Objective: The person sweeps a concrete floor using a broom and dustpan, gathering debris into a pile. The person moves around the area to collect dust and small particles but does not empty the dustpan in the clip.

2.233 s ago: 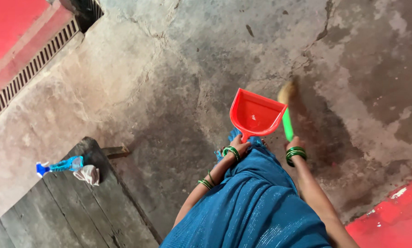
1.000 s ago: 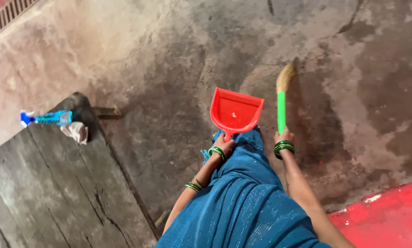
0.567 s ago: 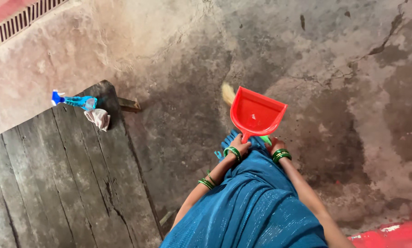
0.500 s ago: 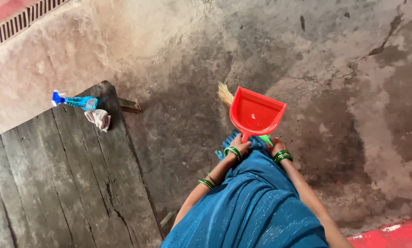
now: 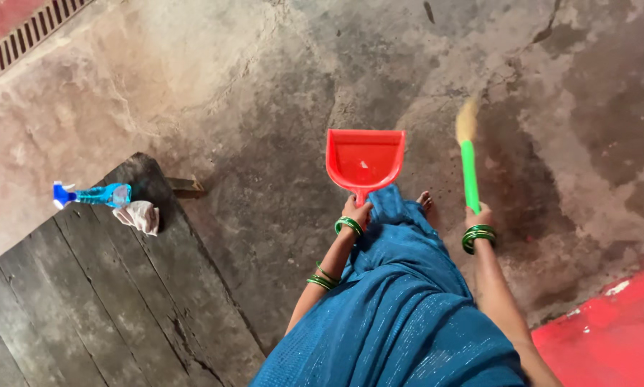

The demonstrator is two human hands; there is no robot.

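Two hands are busy above a cracked, stained concrete floor (image 5: 264, 86). Left hand (image 5: 356, 211) is clamped around the short handle of a red dustpan (image 5: 364, 159), whose open tray lies flat-looking and faces away from the person; a small pale speck sits inside it. Right hand (image 5: 478, 215) is closed around the green handle of a small broom (image 5: 469, 161), just to the right of the dustpan and apart from it. The broom's straw-coloured bristles reach beyond the dustpan's far edge, and they are blurred, so whether they touch the floor is hard to say. Green bangles (image 5: 478, 237) circle both wrists, with another set higher on the left forearm. A blue draped garment (image 5: 397, 315) fills the view below the dustpan, and toes (image 5: 425, 201) peek out from it between the dustpan handle and the broom hand.

Well to the left of the dustpan lies a dark, worn wooden surface (image 5: 85, 308). Near its far corner rests a blue spray bottle (image 5: 92, 194) on its side, touching a crumpled pale cloth (image 5: 140, 216). Far up-left of the dustpan runs a slotted drain grate (image 5: 13, 43). Down-right of it, a red-painted patch of floor (image 5: 609, 330) begins.
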